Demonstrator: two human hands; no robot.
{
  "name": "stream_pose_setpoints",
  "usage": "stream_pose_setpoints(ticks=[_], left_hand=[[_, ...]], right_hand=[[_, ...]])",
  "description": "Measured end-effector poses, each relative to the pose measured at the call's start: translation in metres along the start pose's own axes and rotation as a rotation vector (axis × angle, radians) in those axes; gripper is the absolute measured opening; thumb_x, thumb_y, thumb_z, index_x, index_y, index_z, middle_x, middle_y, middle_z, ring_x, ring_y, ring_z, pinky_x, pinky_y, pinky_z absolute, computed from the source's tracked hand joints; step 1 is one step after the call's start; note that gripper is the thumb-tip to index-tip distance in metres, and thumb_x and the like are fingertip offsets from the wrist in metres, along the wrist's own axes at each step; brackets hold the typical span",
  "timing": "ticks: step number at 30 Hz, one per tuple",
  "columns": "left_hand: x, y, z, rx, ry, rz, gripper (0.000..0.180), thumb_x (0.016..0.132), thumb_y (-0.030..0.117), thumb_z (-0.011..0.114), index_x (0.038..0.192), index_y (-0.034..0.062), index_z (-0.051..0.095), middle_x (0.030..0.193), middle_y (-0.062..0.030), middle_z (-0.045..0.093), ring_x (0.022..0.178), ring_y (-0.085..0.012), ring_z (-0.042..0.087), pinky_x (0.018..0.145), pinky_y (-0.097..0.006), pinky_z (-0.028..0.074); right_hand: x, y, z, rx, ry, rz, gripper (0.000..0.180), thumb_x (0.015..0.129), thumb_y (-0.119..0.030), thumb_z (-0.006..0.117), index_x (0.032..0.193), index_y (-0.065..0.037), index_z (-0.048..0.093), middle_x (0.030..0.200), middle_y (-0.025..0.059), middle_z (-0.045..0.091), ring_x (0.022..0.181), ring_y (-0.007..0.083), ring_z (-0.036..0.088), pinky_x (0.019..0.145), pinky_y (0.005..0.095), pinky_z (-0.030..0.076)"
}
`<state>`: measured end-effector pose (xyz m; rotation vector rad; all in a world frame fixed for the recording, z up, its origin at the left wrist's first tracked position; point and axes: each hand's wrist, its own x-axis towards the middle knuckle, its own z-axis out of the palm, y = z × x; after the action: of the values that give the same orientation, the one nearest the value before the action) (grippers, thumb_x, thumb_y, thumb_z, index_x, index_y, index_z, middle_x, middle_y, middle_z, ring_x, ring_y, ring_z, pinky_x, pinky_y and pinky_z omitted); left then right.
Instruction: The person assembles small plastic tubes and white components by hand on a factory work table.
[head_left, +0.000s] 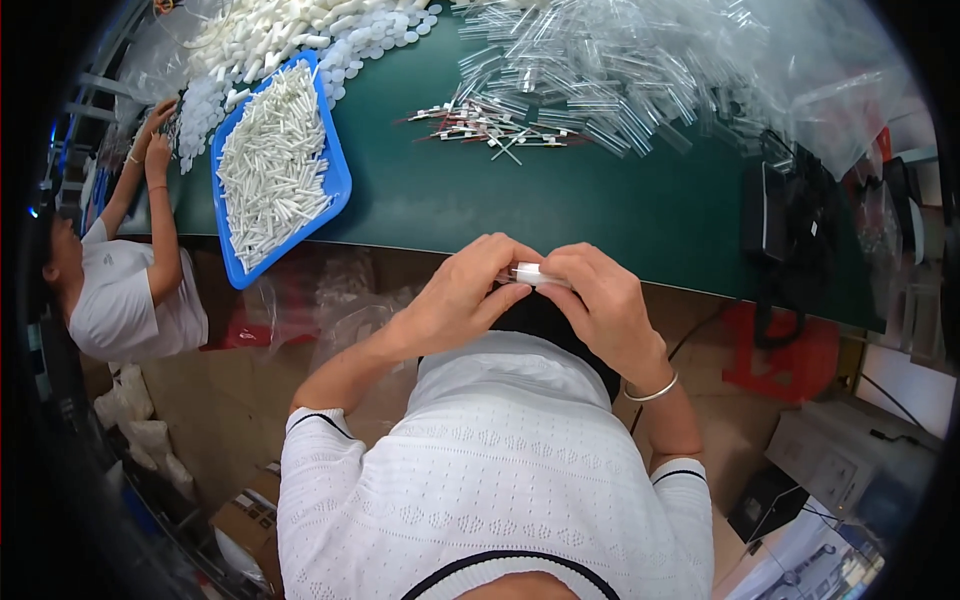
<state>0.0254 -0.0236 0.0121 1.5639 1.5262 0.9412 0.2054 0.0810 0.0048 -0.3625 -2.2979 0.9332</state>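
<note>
Just off the table's near edge, both hands meet at a small white cylinder (528,272) with a thin clear part at its left end. The fingers of my left hand (472,284) pinch the clear end. My right hand (606,300), with a bangle on its wrist, closes its thumb and fingers on the white cylinder. Fingertips cover part of the piece, so I cannot tell how the clear and white parts join. Farther off on the green table (440,205) lies a small pile of thin sticks with white tips and red ends (490,125).
A blue tray (340,180) of short white rods overhangs the table edge at left. White tubes (275,35) and translucent discs (375,40) lie behind it. Clear tubes (600,70) heap at the back; a black device (765,210) stands right. Another person (130,290) works at left.
</note>
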Motion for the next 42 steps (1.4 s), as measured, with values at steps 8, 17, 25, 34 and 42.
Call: stream_pose_setpoints(ticks=[8, 17, 25, 34, 42], left_hand=[[-0.001, -0.015, -0.005, -0.522, -0.232, -0.260, 0.027, 0.101, 0.026, 0.049, 0.104, 0.0018, 0.062, 0.072, 0.0023, 0.050, 0.065, -0.0082, 0.044, 0.060, -0.025, 0.038], [-0.012, -0.012, 0.023, -0.204, -0.138, -0.093, 0.023, 0.100, 0.018, 0.048, 0.095, -0.0007, 0.060, 0.070, -0.0092, 0.052, 0.061, -0.0183, 0.049, 0.059, -0.032, 0.042], [-0.009, -0.028, 0.057, -0.823, -0.281, -0.356, 0.019, 0.098, 0.018, 0.056, 0.105, 0.0017, 0.058, 0.091, -0.0033, 0.063, 0.087, -0.0096, 0.058, 0.081, -0.027, 0.047], [0.032, -0.015, 0.105, -0.784, -0.078, -0.719, 0.027, 0.095, 0.021, 0.059, 0.109, -0.0020, 0.059, 0.095, -0.0088, 0.064, 0.083, -0.0114, 0.060, 0.074, -0.026, 0.051], [0.042, -0.027, 0.087, -1.213, -0.154, -0.705, 0.027, 0.099, 0.020, 0.051, 0.114, 0.0001, 0.063, 0.108, -0.0088, 0.067, 0.093, -0.0150, 0.064, 0.087, -0.029, 0.052]], right_hand=[[-0.009, 0.000, -0.003, 0.501, -0.157, 0.402, 0.013, 0.086, -0.002, 0.067, 0.096, 0.002, 0.059, 0.079, 0.0069, 0.064, 0.071, 0.0107, 0.062, 0.068, 0.0245, 0.052], [-0.020, 0.007, -0.008, 0.756, -0.256, 0.643, 0.011, 0.090, -0.005, 0.064, 0.094, 0.003, 0.057, 0.077, 0.0048, 0.062, 0.064, 0.0065, 0.056, 0.057, 0.0216, 0.047], [-0.095, 0.012, 0.022, 0.697, 0.365, 0.738, 0.013, 0.092, -0.010, 0.064, 0.094, -0.002, 0.054, 0.076, 0.0014, 0.058, 0.059, 0.0055, 0.051, 0.054, 0.0184, 0.044], [-0.095, -0.003, 0.061, 1.319, 0.504, 0.919, 0.038, 0.104, -0.041, 0.035, 0.111, -0.006, 0.049, 0.081, 0.0020, 0.050, 0.061, 0.0086, 0.047, 0.054, 0.0230, 0.040], [-0.067, -0.004, 0.049, 1.705, 0.533, 1.035, 0.036, 0.103, -0.044, 0.035, 0.095, -0.011, 0.046, 0.065, -0.0041, 0.036, 0.049, 0.0044, 0.027, 0.043, 0.0208, 0.023]])
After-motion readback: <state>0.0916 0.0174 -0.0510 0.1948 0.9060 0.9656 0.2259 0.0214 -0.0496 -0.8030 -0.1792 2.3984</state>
